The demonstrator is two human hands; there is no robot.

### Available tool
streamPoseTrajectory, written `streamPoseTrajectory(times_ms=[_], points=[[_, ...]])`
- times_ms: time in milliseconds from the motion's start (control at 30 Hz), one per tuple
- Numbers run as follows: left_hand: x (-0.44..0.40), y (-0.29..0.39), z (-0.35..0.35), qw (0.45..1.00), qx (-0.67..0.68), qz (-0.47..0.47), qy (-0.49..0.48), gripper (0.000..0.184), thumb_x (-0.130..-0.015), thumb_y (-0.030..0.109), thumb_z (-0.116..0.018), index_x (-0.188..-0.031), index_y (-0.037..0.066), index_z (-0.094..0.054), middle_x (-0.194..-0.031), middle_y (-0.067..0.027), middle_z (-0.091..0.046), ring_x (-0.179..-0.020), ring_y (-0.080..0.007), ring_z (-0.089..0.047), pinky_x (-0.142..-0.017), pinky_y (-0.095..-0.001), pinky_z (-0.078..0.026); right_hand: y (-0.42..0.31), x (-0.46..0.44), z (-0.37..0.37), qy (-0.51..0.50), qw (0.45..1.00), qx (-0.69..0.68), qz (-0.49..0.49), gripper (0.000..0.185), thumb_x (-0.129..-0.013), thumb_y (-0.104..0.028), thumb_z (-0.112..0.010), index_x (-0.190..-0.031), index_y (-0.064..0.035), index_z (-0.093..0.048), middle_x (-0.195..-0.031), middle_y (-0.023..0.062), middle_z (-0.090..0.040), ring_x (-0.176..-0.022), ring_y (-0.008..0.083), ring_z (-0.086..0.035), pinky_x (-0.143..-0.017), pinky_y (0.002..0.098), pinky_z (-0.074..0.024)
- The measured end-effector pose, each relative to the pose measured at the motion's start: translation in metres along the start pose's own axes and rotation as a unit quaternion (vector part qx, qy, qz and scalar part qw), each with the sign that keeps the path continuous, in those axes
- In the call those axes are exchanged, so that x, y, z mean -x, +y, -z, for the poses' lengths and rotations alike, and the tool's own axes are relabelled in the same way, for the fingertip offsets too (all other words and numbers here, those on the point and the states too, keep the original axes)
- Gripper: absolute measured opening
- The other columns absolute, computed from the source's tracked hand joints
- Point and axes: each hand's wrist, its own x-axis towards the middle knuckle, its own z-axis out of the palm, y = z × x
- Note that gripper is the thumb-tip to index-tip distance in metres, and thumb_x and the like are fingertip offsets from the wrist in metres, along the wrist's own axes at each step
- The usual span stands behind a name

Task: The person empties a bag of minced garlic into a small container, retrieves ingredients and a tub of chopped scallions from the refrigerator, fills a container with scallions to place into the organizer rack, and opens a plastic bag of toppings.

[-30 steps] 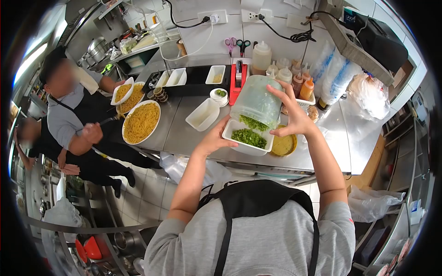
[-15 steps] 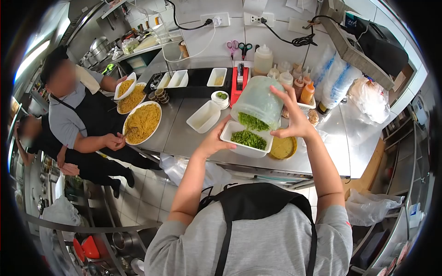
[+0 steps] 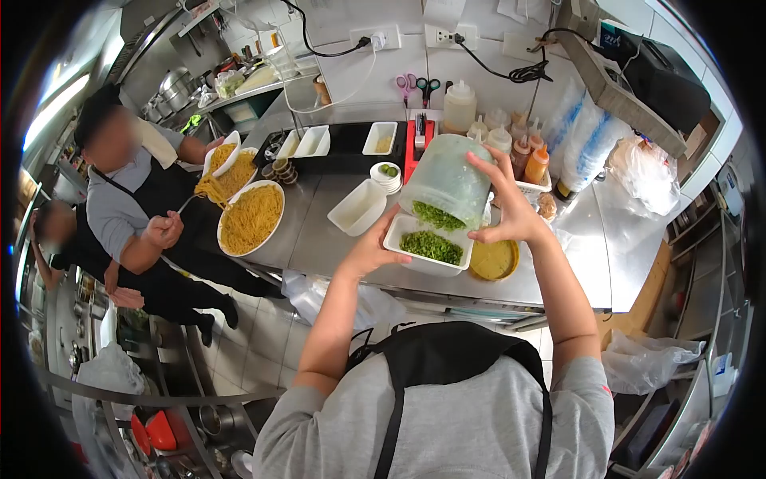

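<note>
My right hand (image 3: 511,203) grips a large translucent plastic tub (image 3: 448,172), tipped with its mouth down to the left. Chopped green herbs (image 3: 437,215) show at its lip. Just below, a white rectangular container (image 3: 431,266) holds more of the chopped greens (image 3: 432,248). My left hand (image 3: 373,249) is closed on the left end of that container, thumb over the rim. Beside it on the counter lies a round yellowish lid (image 3: 494,259). A second white rectangular container (image 3: 357,207) sits to the left of my left hand.
Sauce bottles (image 3: 536,164) stand at the back of the steel counter (image 3: 570,275). Small white dishes with limes (image 3: 387,177) sit near a red device (image 3: 418,144). To the left, a co-worker (image 3: 136,176) lifts noodles with a fork above a noodle platter (image 3: 251,217).
The co-worker's hand has risen from the large platter, lifting noodles toward a smaller dish. My hands, the tub and the white container keep nearly the same pose.
</note>
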Motion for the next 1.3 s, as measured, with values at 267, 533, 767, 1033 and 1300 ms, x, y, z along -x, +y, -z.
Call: streamPoseTrajectory(times_ms=[267,533,767,1033,1300], points=[[-0.005,-0.001,0.0,0.999,-0.008,-0.047,-0.002,0.101,-0.059,0.0,-0.082,-0.143,0.005,-0.026,-0.137,-0.0076,-0.041,-0.127,-0.0188,-0.039,-0.103,-0.0324,-0.035,-0.001,-0.007,0.004,-0.007,1.0,-0.017,-0.023,0.103,-0.049,-0.025,-0.08,-0.14,-0.0181,-0.034,-0.14,0.0192,-0.02,-0.133,0.0396,-0.023,-0.107,0.0489,-0.0277],[-0.003,-0.017,0.001,0.999,-0.01,-0.038,0.013,0.095,-0.061,0.001,-0.082,-0.14,0.005,-0.029,-0.13,-0.0065,-0.046,-0.121,-0.0171,-0.043,-0.099,-0.0308,-0.038,0.02,0.008,-0.004,0.024,0.998,-0.03,-0.054,0.105,-0.05,-0.023,-0.078,-0.143,-0.0176,-0.029,-0.137,0.0169,-0.023,-0.131,0.0347,-0.027,-0.102,0.0455,-0.0355],[-0.001,-0.029,-0.005,0.999,0.0,-0.042,0.025,0.094,-0.063,0.0,-0.081,-0.139,0.007,-0.027,-0.127,-0.0056,-0.046,-0.118,-0.0164,-0.045,-0.097,-0.0302,-0.04,0.022,0.02,-0.026,0.098,0.954,-0.209,-0.189,0.1,-0.055,-0.022,-0.077,-0.143,-0.0174,-0.029,-0.137,0.0137,-0.025,-0.13,0.031,-0.027,-0.1,0.0447,-0.0392],[0.01,-0.051,-0.011,0.996,0.026,-0.049,0.071,0.095,-0.06,-0.005,-0.08,-0.138,0.007,-0.027,-0.127,-0.0061,-0.045,-0.118,-0.0175,-0.045,-0.098,-0.0315,-0.041,0.056,0.056,-0.066,0.249,0.672,-0.613,-0.334,0.075,-0.082,-0.045,-0.056,-0.142,-0.0136,-0.024,-0.139,0.0174,-0.032,-0.123,0.0349,-0.041,-0.089,0.0587,-0.0439],[0.033,-0.062,-0.003,0.987,-0.013,-0.063,0.15,0.092,-0.063,-0.005,-0.079,-0.136,0.007,-0.025,-0.126,-0.009,-0.043,-0.118,-0.0203,-0.046,-0.098,-0.0343,-0.043,0.035,0.085,-0.059,0.244,0.654,-0.617,-0.364,0.081,-0.078,-0.053,-0.057,-0.14,-0.0122,-0.025,-0.136,0.0187,-0.029,-0.125,0.0394,-0.036,-0.087,0.0626,-0.0454]])
